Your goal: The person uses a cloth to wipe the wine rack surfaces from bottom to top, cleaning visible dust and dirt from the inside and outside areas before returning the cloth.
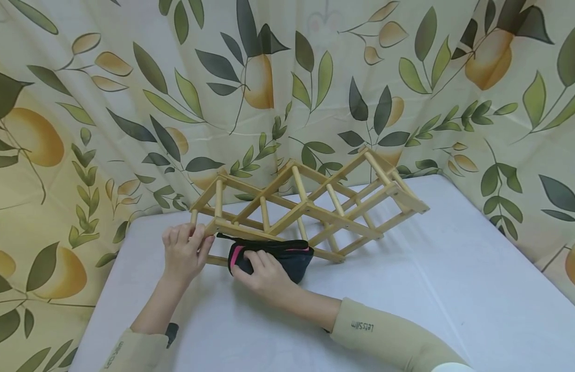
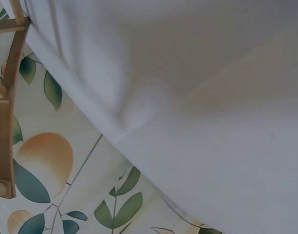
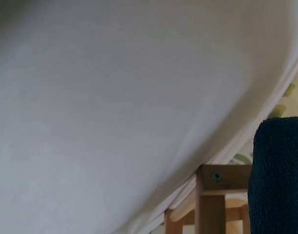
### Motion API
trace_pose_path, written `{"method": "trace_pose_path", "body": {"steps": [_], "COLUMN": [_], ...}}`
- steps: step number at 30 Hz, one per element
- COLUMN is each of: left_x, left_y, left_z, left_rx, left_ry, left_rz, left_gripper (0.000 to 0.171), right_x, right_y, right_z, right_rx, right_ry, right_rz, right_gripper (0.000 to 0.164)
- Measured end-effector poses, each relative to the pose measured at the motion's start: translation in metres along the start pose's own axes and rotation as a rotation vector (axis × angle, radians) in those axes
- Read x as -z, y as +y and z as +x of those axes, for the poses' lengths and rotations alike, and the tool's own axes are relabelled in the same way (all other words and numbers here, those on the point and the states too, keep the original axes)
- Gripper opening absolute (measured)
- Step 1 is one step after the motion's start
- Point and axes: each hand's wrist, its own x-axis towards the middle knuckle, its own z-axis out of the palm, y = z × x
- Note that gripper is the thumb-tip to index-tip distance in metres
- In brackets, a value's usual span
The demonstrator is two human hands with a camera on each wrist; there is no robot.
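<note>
A folding wooden lattice rack (image 1: 345,226) with round dowels stands tilted on the white-covered table. At its near left corner, my left hand (image 1: 182,253) grips the frame, with the thumb on the near side. My right hand (image 1: 268,279) holds a dark blue cloth item (image 1: 300,261) with black edging and pink trim against the rack's front; fingers and thumb pinch its left part. In the right wrist view this fuzzy cloth (image 3: 280,180) hides part of the rack (image 3: 211,209). The left wrist view catches only the rack's end (image 2: 7,141). Neither wrist view shows a hand.
White cloth covers the table (image 1: 408,310), whose far edge runs just behind the rack. A curtain (image 1: 278,119) printed with fruit and leaves hangs close behind it and along both sides. A small dark object (image 1: 172,334) shows beside the left sleeve.
</note>
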Motion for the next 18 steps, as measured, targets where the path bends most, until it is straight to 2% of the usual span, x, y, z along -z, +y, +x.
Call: {"method": "trace_pose_path", "body": {"steps": [4, 5, 8, 10, 12, 18], "left_x": [0.0, -0.001, -0.002, -0.003, -0.004, -0.004], "left_y": [0.0, 0.001, 0.001, 0.001, 0.002, 0.003], "left_z": [-0.001, -0.001, 0.001, 0.003, 0.004, 0.004], "left_rx": [0.012, 0.011, 0.006, 0.0, -0.004, -0.001], "left_ry": [0.019, 0.024, 0.032, 0.032, 0.026, 0.016], "left_rz": [-0.001, -0.001, -0.001, 0.0, 0.0, 0.006], "left_gripper": [0.037, 0.037, 0.036, 0.036, 0.036, 0.037], "right_x": [0.0, 0.001, 0.002, 0.003, 0.005, 0.015], "right_y": [-0.006, -0.008, -0.011, -0.011, -0.009, 0.001], "right_z": [-0.005, -0.007, -0.011, -0.012, -0.012, -0.003], "right_rx": [-0.007, -0.004, -0.014, -0.032, -0.057, -0.128], "right_ry": [-0.101, -0.134, -0.225, -0.253, -0.244, -0.098], "right_rz": [0.093, 0.124, 0.209, 0.235, 0.223, 0.245], "right_gripper": [0.013, 0.014, 0.034, 0.041, 0.043, 0.035]}}
